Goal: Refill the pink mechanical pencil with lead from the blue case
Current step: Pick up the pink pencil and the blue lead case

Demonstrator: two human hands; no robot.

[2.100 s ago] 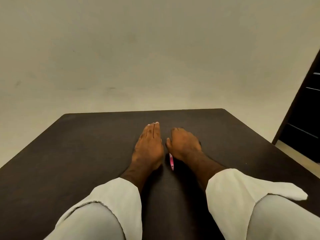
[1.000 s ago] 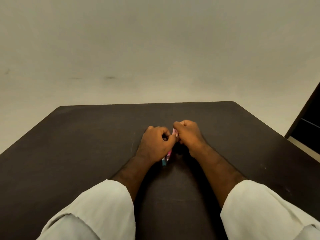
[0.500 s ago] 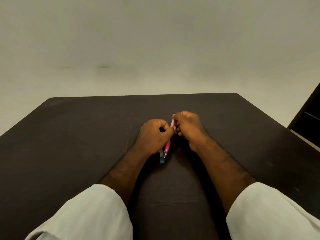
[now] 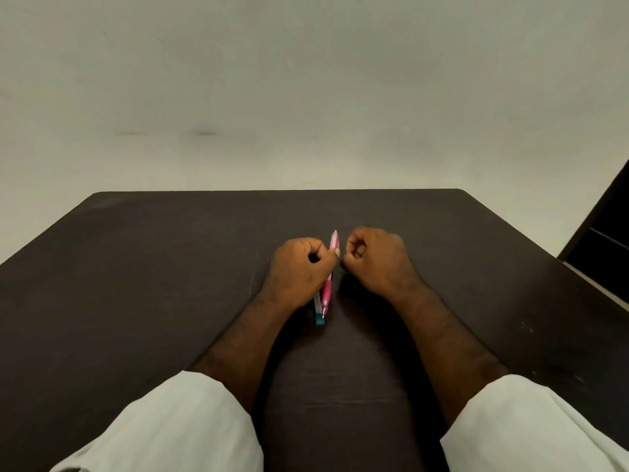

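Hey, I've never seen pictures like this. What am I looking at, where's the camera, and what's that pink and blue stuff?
There is no machine here: these are a person's two bare hands, seen by one wide-angle camera worn on the head, looking forward and down. White sleeves show at the bottom. The surface is a dark table. The left hand holds a pink mechanical pencil and, beside it in the same grip, a blue case of lead. The right hand sits just right of the pencil, apart from it, fingers curled; whether it pinches anything small I cannot tell.
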